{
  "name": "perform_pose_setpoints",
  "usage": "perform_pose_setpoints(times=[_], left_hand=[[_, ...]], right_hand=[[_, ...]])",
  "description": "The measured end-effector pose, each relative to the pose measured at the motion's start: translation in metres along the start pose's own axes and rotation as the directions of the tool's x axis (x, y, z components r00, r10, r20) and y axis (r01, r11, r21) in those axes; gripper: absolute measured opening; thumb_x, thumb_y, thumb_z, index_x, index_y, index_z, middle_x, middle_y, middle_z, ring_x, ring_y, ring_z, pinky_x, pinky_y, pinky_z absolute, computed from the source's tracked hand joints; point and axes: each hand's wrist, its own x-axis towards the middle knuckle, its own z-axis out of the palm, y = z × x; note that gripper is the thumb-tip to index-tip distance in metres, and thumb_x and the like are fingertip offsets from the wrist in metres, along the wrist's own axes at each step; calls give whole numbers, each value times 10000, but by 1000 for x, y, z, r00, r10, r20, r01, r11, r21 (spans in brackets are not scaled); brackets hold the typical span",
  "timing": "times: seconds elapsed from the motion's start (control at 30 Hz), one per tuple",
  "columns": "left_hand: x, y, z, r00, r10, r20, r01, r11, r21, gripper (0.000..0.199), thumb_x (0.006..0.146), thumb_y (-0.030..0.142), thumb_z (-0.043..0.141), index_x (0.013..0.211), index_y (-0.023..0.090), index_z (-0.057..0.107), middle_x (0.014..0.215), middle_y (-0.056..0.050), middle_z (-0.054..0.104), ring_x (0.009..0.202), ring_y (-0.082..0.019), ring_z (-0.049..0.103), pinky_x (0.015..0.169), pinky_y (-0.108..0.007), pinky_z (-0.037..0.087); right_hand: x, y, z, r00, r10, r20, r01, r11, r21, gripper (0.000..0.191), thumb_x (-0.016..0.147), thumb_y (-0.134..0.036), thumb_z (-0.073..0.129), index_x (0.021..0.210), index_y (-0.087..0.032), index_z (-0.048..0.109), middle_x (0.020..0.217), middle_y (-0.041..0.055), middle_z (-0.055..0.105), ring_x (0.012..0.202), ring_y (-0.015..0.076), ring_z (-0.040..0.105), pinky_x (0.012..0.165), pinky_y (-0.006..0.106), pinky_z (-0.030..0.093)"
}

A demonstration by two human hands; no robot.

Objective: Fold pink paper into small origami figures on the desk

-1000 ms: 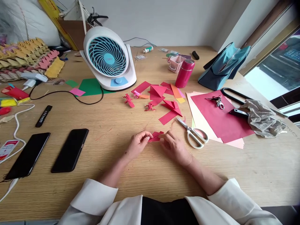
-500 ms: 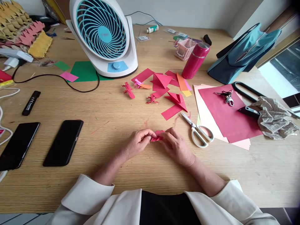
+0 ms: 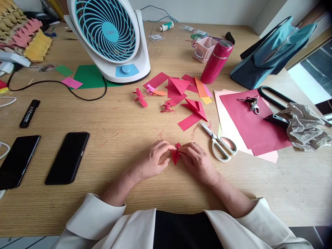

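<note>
A small folded piece of red origami paper (image 3: pixel 176 157) stands pointed end toward me on the wooden table, between my two hands. My right hand (image 3: pixel 199 162) pinches its right side with thumb and fingers; the thumb tip is partly hidden. From the other side, my left hand (image 3: pixel 156 159) reaches in with its index fingertip at the paper's upper left edge, thumb held apart. White-handled scissors (image 3: pixel 216 142) lie just beyond my right hand. Farther up are red folded paper figures (image 3: pixel 140 97), a red folded triangle piece (image 3: pixel 195 108) and loose red strips (image 3: pixel 188 122).
Two phones (image 3: pixel 67 158) and a black marker (image 3: pixel 29 113) lie at the left. A white fan (image 3: pixel 129 73) stands at the back, with a pink bottle (image 3: pixel 217 64) and a teal bag (image 3: pixel 261 64) to its right. Keys (image 3: pixel 252 103) rest on red paper sheets (image 3: pixel 233 107).
The red paper has turned from lying sideways to pointing toward me. My left thumb has come away from it, while my right hand still holds it. The view has shifted slightly.
</note>
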Motion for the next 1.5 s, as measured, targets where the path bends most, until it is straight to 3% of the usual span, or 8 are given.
perform_pose_setpoints(times=[0.1,0.33,0.57,0.83,1.07,1.33,1.5], left_hand=[[1,1,2,999,18,40,-20,999,49,343,832,52,608,1136,207,578,1113,-47,628,1079,-211,568,984,-359,475],[3,-1,15,994,103,-24,-100,988,121,131,953,114,532,1034,177,612,985,-49,643,958,-187,583,886,-328,493],[2,8,24,997,43,-61,-30,979,202,31,951,187,574,946,187,605,928,-44,631,883,-189,575,814,-327,480],[-2,9,26,996,70,-48,-56,969,242,74,925,139,595,874,187,569,906,-24,635,861,-182,557,820,-324,462],[-2,9,25,989,131,-68,-105,949,296,83,945,126,544,889,171,585,907,-48,642,859,-184,568,815,-326,478],[-5,13,23,989,149,-1,-137,914,382,154,975,128,492,877,163,605,901,-51,643,844,-180,572,810,-331,490],[-11,12,24,977,212,22,-200,874,442,184,979,114,495,1103,148,628,937,-52,664,869,-181,597,816,-331,510]], right_hand=[[-3,-2,0,1000,13,3,-13,999,33,185,980,-119,521,1102,-217,619,997,79,662,899,209,624,786,365,524],[-12,-7,-3,998,19,52,-20,999,34,200,969,-105,521,1105,-215,617,996,78,670,899,214,605,805,382,515],[-12,-9,-8,995,38,88,-43,997,61,183,968,-133,541,1097,-215,642,981,82,676,879,216,604,792,386,507],[-10,-3,-10,984,148,101,-165,969,186,109,973,-180,581,1028,-210,670,956,63,684,871,193,631,802,344,512],[-5,-4,-12,956,280,85,-292,921,256,60,947,-204,629,912,-206,677,808,17,640,691,141,590,645,263,477],[2,-6,-9,942,333,41,-335,925,177,59,934,-212,630,919,-202,686,779,14,637,687,147,586,634,267,479],[3,-5,-5,940,340,6,-339,937,79,61,918,-204,646,859,-204,665,762,8,627,681,150,573,626,277,459]])
